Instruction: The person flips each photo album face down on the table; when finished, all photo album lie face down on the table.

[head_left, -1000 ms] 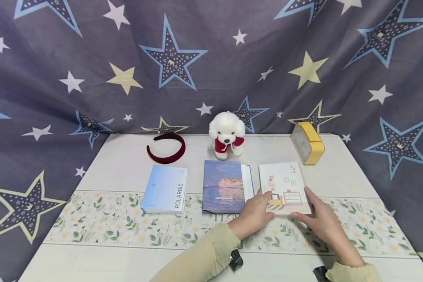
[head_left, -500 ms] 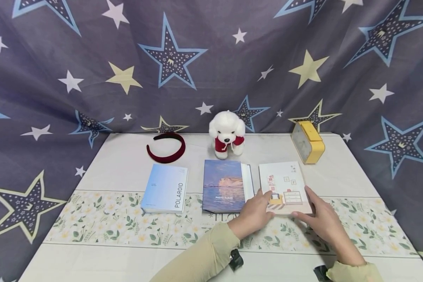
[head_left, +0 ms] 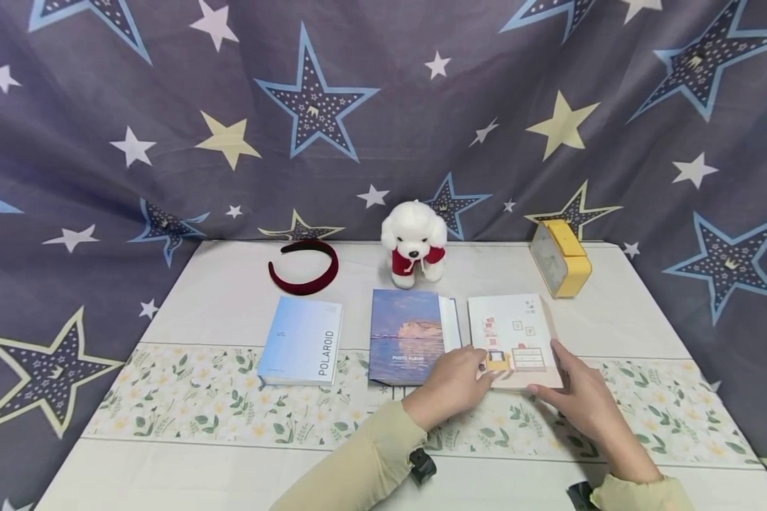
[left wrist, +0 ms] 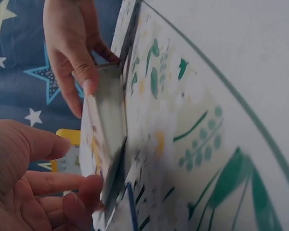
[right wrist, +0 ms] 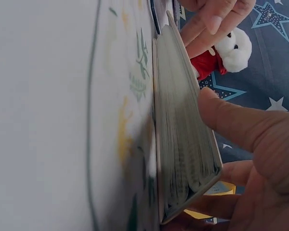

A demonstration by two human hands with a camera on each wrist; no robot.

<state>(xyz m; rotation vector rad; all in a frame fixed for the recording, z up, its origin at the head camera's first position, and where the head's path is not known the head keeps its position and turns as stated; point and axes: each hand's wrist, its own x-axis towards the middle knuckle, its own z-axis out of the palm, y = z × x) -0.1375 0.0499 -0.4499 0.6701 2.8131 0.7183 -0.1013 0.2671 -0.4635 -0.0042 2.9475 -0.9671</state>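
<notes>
A white photo album (head_left: 508, 319) with room drawings on its cover lies on the table between both hands. My right hand (head_left: 584, 401) grips its near right corner, thumb at the near cover edge and fingers along the spine. At its near left corner is my left hand (head_left: 450, 387), fingertips touching the cover; the fingers look loosely bent in the left wrist view. The page block (right wrist: 176, 125) shows beneath the cover in the right wrist view. Just left of it lies a blue photo album (head_left: 403, 337) with a seaside picture, partly behind my left hand.
A light-blue Polaroid album (head_left: 300, 341) lies farther left. Behind stand a white plush dog (head_left: 413, 234) in red and a yellow clock-like box (head_left: 565, 262). A dark red headband (head_left: 307, 289) lies back left. A star-patterned curtain (head_left: 383, 121) closes off the back.
My left hand has shifted slightly left, its fingertips drawing back toward the white album's left edge. The right hand keeps its hold, and the other things stay in place.
</notes>
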